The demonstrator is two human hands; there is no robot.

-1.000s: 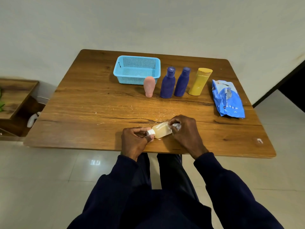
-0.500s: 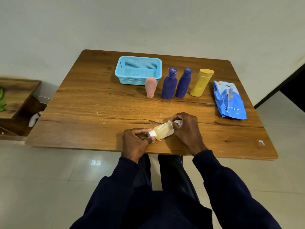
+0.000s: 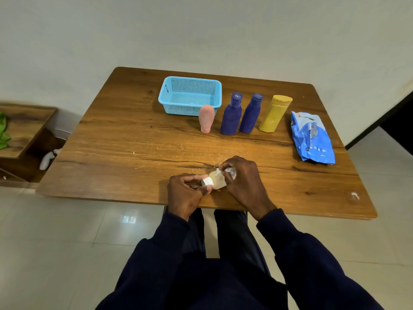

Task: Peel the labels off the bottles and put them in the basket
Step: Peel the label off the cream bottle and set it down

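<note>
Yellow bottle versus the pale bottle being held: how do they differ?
The yellow bottle stands upright, untouched; the pale bottle lies sideways, gripped by the left hand while the right hand pinches its label. The yellow bottle is bigger, its cap yellow; the pale bottle's cap is white. Both are capped.

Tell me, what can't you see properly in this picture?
Head view, small bottle: its far end is hidden under the right hand, and the left hand grips its cap end.
Head view, label: only a crumpled white bit shows between the right hand's fingers.
Head view, basket: its mesh floor is too small to check for labels.
Head view, blue pouch: print too small to read.
</note>
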